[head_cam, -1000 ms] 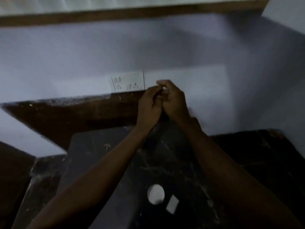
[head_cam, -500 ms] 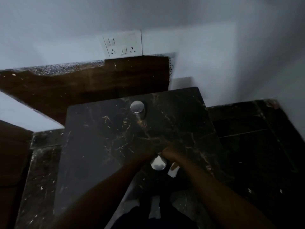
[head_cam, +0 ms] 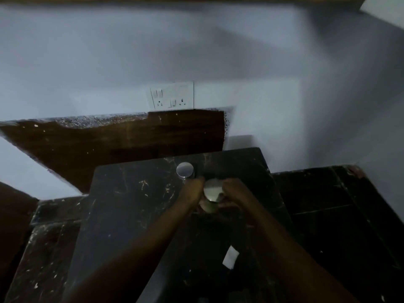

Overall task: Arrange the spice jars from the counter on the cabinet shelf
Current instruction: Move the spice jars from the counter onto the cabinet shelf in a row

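Both hands, left hand (head_cam: 193, 192) and right hand (head_cam: 232, 194), grip a round silver-lidded spice jar (head_cam: 212, 191) over the dark marble table (head_cam: 135, 206), just beside a second silver-lidded jar (head_cam: 185, 169). Judged step: carrying. Next: raise it to the shelf, unseen here.

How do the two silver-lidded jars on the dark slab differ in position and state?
The far jar stands free, untouched; the near jar is held between the left hand and right hand. The far jar is closer to the wall. Both have round silver lids.
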Available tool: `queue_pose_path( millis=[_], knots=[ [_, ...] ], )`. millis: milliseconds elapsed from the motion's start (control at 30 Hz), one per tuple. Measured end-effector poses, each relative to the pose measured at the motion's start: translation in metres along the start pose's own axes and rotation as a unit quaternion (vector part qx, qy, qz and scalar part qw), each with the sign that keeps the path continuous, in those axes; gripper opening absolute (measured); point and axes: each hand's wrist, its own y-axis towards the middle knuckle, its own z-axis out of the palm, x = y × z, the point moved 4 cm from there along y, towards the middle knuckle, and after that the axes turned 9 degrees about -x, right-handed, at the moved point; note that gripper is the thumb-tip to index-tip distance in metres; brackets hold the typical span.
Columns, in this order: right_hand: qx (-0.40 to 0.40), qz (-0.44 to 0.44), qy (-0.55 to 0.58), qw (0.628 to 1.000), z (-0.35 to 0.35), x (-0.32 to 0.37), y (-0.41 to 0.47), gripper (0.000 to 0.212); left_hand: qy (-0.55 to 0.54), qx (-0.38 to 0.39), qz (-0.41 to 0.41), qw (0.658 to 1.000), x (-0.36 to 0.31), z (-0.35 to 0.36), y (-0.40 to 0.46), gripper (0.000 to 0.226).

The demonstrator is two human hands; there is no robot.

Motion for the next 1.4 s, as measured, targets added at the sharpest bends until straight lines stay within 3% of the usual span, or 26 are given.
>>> queue_pose_path(
  millis=[100,167,267,400,600,767,867,1067,1200,1400],
  knots=[
    [0.053,-0.040,0.073,0.995,-0.030,0.041,-0.010,0.031,0.022,-0.022,0.145,0.989,-0.048,-0.016,-0.002,0.033],
    [0.051,-0.073,0.121,0.989,-0.055,0.079,-0.028,0.036,0.036,-0.035,0.282,0.958,-0.084,-0.028,-0.016,0.028],
    [0.032,-0.153,0.179,0.971,-0.088,0.122,-0.063,0.034,0.043,-0.048,0.402,0.913,-0.137,-0.042,-0.041,0.045],
    [0.014,-0.252,0.216,0.943,-0.136,0.181,-0.111,0.036,0.036,-0.053,0.482,0.874,-0.196,-0.060,-0.075,0.065],
    [-0.003,-0.417,0.234,0.878,-0.201,0.264,-0.160,0.049,-0.036,-0.113,0.592,0.797,-0.296,-0.078,-0.124,0.059],
    [-0.041,-0.488,0.236,0.839,-0.246,0.336,-0.166,0.051,-0.054,-0.152,0.647,0.745,-0.376,-0.085,-0.142,0.057],
    [-0.073,-0.507,0.227,0.828,-0.261,0.377,-0.155,0.050,-0.047,-0.150,0.630,0.761,-0.422,-0.085,-0.132,0.058],
    [-0.051,-0.475,0.242,0.844,-0.258,0.417,-0.101,0.045,-0.039,-0.117,0.579,0.806,-0.461,-0.068,-0.077,0.050],
    [-0.036,-0.456,0.243,0.855,-0.259,0.429,-0.065,0.027,-0.048,-0.107,0.557,0.822,-0.476,-0.058,-0.047,0.025],
    [-0.059,-0.438,0.236,0.865,-0.264,0.441,-0.024,0.032,-0.057,-0.217,0.513,0.829,-0.494,-0.039,-0.022,0.039]
  ],
)
